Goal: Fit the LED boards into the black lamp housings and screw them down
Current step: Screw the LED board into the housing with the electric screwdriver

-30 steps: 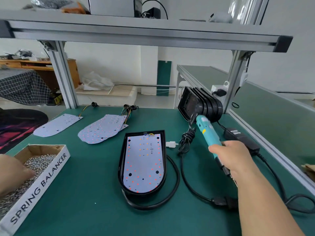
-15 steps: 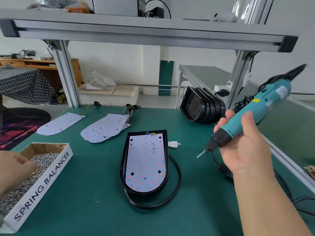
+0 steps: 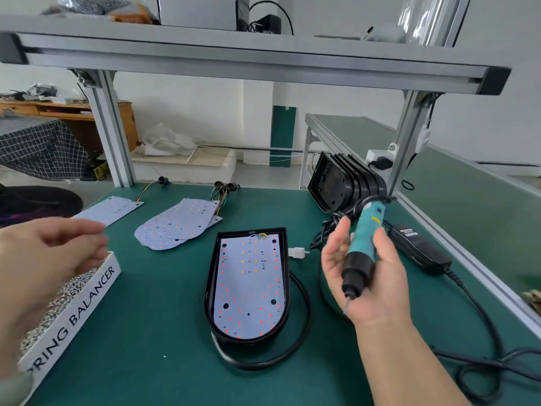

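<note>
Housing lies flat mid-bench on green mat, LED board seated inside it, wire tails at the far end. Black cable loops round the near end. Right hand is just right of it, raised off the mat, fingers curled round teal screwdriver, bit pointing down toward the palm. Left hand hovers over screw box at the left edge; it's motion-blurred, so can't tell if it's pinching anything. Loose boards are piled behind the housing, single board further left. Empty housings stand stacked on edge at back right. Power adapter sits beyond the right hand.
</note>
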`<state>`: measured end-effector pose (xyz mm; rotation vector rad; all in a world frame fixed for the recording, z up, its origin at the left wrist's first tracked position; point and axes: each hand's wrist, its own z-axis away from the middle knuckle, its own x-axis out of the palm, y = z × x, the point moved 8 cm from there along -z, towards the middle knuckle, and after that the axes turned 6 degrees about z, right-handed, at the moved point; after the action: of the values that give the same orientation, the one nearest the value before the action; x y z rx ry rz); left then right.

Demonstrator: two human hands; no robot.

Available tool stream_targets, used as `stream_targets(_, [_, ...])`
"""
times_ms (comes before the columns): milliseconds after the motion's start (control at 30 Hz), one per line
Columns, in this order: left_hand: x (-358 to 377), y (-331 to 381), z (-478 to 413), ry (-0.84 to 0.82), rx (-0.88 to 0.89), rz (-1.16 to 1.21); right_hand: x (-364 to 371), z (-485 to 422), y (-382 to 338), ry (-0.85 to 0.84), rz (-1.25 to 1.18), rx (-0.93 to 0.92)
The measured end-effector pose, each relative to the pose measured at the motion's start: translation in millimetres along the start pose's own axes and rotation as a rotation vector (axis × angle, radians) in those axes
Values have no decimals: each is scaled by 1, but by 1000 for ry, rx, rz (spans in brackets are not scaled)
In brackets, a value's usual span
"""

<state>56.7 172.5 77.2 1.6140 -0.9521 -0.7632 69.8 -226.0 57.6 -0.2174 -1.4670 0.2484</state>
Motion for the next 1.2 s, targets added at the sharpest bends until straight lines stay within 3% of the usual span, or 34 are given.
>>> stream_targets(100, [59, 35, 18, -136, 27, 109, 8, 4, 8, -136, 161, 63])
stream_targets(267, [140, 54, 58, -347, -90, 343, 23, 13, 22, -332, 78, 143])
stream_targets(500, [179, 36, 111, -666, -187, 228, 26, 10, 2, -326, 190, -45])
stream_targets(633, [183, 36, 124, -727, -110, 6, 13, 7, -5, -86, 181, -159])
stream_targets(733, [186, 36, 132, -742, -84, -69, -8, 8, -22, 179, 110, -300])
stream_targets(800, [189, 37, 134, -711, -67, -75, -17, 9, -30, 270, 39, -342])
stream_targets(1033, [193, 32, 133, -526, -95, -35, -19, 7, -32, 233, -42, -357])
stream_targets(1200, [196, 33, 133, -483, -109, 84, -11, 10, -23, 196, 53, -347])
